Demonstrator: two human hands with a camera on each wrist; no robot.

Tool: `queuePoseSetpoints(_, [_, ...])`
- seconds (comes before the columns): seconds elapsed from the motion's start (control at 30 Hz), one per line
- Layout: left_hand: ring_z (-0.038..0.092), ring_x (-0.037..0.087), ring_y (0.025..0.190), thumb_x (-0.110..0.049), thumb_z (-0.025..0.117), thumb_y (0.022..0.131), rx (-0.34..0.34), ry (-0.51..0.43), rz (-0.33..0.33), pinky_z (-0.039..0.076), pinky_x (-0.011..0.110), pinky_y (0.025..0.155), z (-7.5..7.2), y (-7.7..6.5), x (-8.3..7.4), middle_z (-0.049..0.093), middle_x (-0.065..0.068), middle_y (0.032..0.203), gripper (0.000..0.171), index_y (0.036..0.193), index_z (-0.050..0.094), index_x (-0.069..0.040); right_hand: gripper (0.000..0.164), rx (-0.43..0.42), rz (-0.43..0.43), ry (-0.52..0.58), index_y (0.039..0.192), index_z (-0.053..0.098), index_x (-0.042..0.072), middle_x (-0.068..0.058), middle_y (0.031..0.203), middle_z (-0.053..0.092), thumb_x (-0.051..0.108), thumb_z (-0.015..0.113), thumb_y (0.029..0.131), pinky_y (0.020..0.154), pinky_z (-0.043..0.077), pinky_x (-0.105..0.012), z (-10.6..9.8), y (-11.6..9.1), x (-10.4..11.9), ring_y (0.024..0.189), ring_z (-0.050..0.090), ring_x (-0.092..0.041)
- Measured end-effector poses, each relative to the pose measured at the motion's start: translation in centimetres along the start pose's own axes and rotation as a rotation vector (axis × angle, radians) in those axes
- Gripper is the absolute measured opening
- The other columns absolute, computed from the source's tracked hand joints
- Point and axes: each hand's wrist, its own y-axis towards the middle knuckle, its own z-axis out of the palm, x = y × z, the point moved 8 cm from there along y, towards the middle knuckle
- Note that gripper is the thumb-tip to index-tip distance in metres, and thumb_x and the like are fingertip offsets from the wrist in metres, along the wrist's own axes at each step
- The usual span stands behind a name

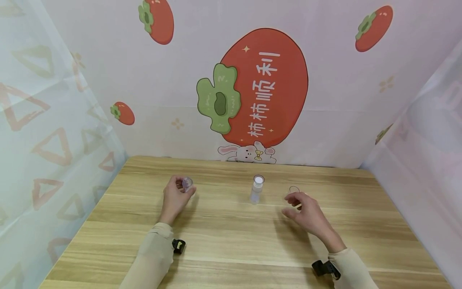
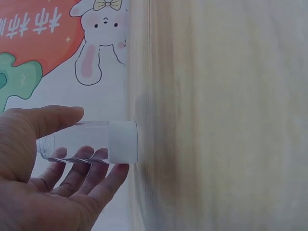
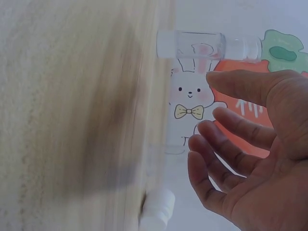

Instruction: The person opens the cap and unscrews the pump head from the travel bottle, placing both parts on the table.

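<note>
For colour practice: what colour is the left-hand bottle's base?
The base is white; best view: left wrist.

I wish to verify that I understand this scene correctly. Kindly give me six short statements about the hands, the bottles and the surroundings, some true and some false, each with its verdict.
1. The left hand holds a clear bottle. True.
2. A second bottle stands upright on the wooden table. True.
3. The second bottle stands to the left of both hands. False: it stands between the left hand and the right hand.
4. The right hand grips the second bottle. False: it holds nothing.
5. The printed rabbit wears a yellow bow. True.
6. The sleeves are black. False: they are light beige.
</note>
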Motion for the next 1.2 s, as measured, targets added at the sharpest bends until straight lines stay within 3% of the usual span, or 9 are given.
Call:
queuePoseSetpoints(0.4, [0.061, 0.040, 0.111, -0.002, 0.081, 0.083, 0.023, 0.015, -0.006, 0.053, 0.048, 0.095, 0.1, 0.0, -0.2, 0.060, 0.027, 0.119, 0.051, 0.124, 0.051, 0.006, 0.024, 0.063, 0.001, -0.001, 0.106, 0.070, 0.000, -0.010, 0.100, 0.069, 0.006, 0.081, 0.086, 0.075, 0.056, -0.038, 0.9, -0.2, 0.5, 0.090, 0.063, -0.023])
queuePoseSetpoints(0.67, [0.055, 0.039, 0.116, -0.010, 0.081, 0.085, 0.019, 0.077, 0.048, 0.044, 0.053, 0.100, 0.0, -0.2, -1.5, 0.058, 0.023, 0.122, 0.055, 0.129, 0.052, 0.004, 0.021, 0.090, -0.028, 0.028, 0.103, 0.070, -0.002, -0.009, 0.092, 0.068, 0.003, 0.080, 0.085, 0.070, 0.056, -0.031, 1.6, -0.2, 0.8, 0.083, 0.064, -0.021])
queuePoseSetpoints(0.9, [0.051, 0.040, 0.118, -0.009, 0.081, 0.083, -0.025, 0.193, 0.189, 0.041, 0.054, 0.101, -0.2, -0.6, -3.8, 0.057, 0.024, 0.125, 0.057, 0.130, 0.054, 0.006, 0.018, 0.151, -0.060, 0.035, 0.101, 0.070, 0.000, -0.005, 0.090, 0.067, 0.004, 0.080, 0.086, 0.070, 0.055, -0.032, 2.3, -0.4, 1.1, 0.083, 0.063, -0.021])
queuePoseSetpoints(1.2, [0.050, 0.046, 0.117, -0.003, 0.086, 0.076, -0.105, 0.295, 0.459, 0.043, 0.055, 0.099, 0.5, -2.3, -8.6, 0.058, 0.023, 0.120, 0.054, 0.123, 0.060, 0.003, 0.013, 0.195, -0.077, 0.029, 0.096, 0.070, 0.004, -0.005, 0.092, 0.065, 0.006, 0.079, 0.086, 0.070, 0.054, -0.029, 3.3, -0.9, 1.4, 0.083, 0.061, -0.019])
